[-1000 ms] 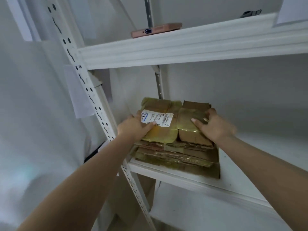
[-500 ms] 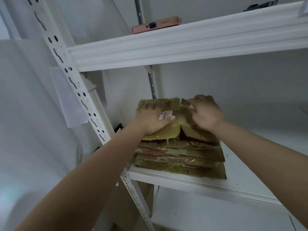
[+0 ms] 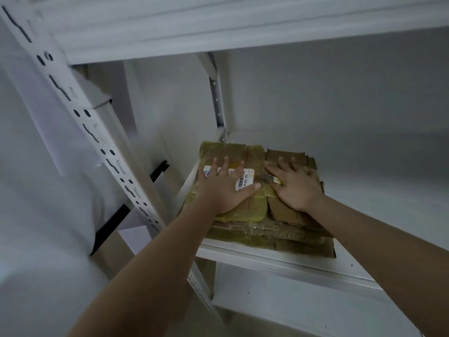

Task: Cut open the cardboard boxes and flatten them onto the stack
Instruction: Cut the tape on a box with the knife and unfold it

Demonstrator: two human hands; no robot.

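Note:
A stack of flattened cardboard boxes (image 3: 272, 235) lies on the white shelf (image 3: 279, 260). The top piece (image 3: 233, 152) is wrapped in yellowish tape and carries a white shipping label (image 3: 246, 177). My left hand (image 3: 223, 188) presses flat on that label, fingers spread. My right hand (image 3: 295, 186) presses with straight fingers on the bare brown flaps (image 3: 284, 210) beside it. A small grey and yellow cutter (image 3: 271, 178) is tucked at that hand's thumb, mostly hidden.
A perforated white upright (image 3: 80, 113) of the rack runs diagonally at the left, close to my left forearm. Another shelf board (image 3: 218, 32) hangs overhead. Bare shelf surface (image 3: 376, 203) extends to the right of the stack. A white wall closes the back.
Both hands have slid back toward me and spread flat on the top piece. The top flaps now lie lower. The camera has tipped down, so the upper shelf's items are out of view.

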